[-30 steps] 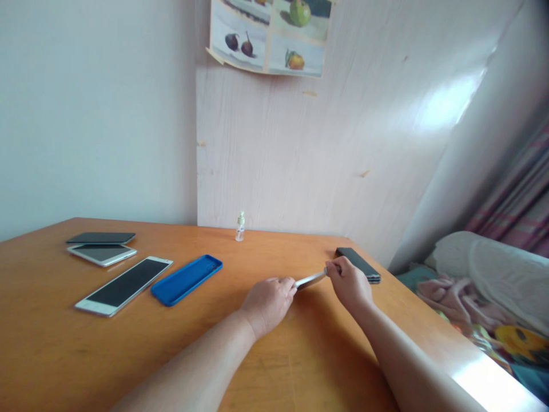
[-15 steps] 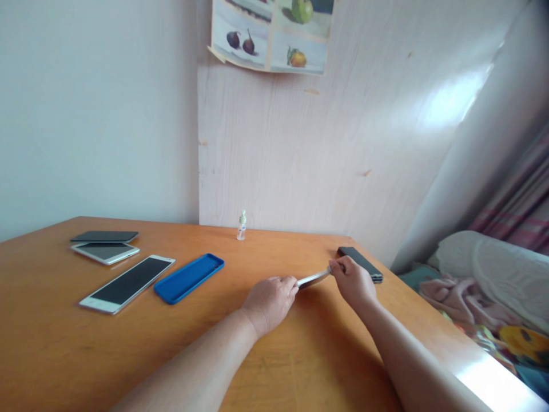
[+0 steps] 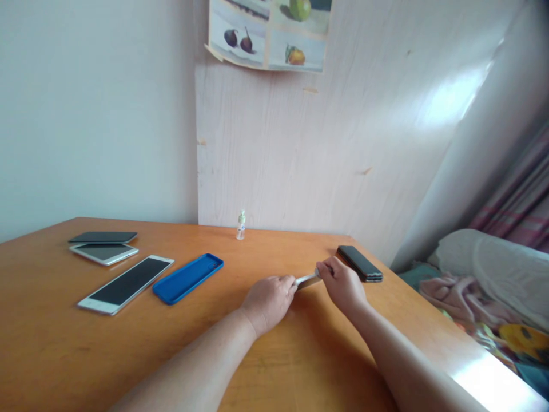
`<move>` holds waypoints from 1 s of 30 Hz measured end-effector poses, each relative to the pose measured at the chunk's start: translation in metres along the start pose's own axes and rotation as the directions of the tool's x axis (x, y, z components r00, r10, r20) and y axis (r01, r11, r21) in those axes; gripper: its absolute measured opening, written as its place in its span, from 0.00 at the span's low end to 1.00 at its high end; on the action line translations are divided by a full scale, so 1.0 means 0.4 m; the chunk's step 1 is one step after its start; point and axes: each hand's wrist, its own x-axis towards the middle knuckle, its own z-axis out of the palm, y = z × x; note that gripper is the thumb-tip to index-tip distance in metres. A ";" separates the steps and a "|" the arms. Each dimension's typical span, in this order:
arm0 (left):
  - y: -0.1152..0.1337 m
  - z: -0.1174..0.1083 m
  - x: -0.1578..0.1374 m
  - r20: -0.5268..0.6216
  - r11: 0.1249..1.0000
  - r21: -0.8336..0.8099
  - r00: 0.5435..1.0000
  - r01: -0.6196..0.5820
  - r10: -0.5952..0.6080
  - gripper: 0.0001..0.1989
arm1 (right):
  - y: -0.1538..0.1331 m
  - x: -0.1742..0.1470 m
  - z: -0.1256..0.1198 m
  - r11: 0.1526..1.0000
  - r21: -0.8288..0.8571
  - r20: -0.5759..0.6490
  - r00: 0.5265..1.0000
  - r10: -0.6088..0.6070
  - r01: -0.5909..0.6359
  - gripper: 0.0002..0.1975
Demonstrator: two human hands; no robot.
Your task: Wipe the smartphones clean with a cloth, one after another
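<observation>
A thin white-edged phone (image 3: 307, 280) is held above the wooden table, seen nearly edge-on, so its faces are mostly hidden. Around its left end, my left hand (image 3: 271, 300) is closed. My right hand (image 3: 343, 282) is closed in a pinch at the right part of the phone; its fingertips are partly hidden, and I cannot tell whether anything else is between them. To the left lies a blue phone case (image 3: 187, 279), hollow side up. Beside the case is a white phone with a dark screen (image 3: 128, 284).
A white phone (image 3: 105, 253) and a dark phone (image 3: 103, 236) lie at the back left of the table (image 3: 266, 377). A small clear spray bottle (image 3: 241, 227) stands near the wall. Stacked dark phones (image 3: 359, 263) sit by the right edge, beyond my right hand.
My right hand has moved left along the phone, closer to my left hand, and less of the phone shows between them. My left hand stays nearly in place.
</observation>
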 end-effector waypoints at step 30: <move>-0.038 0.016 0.008 -0.012 0.992 -0.123 1.000 0.019 -0.021 0.14 | 0.099 0.060 0.059 0.918 0.307 0.047 0.967 0.249 -0.251 0.16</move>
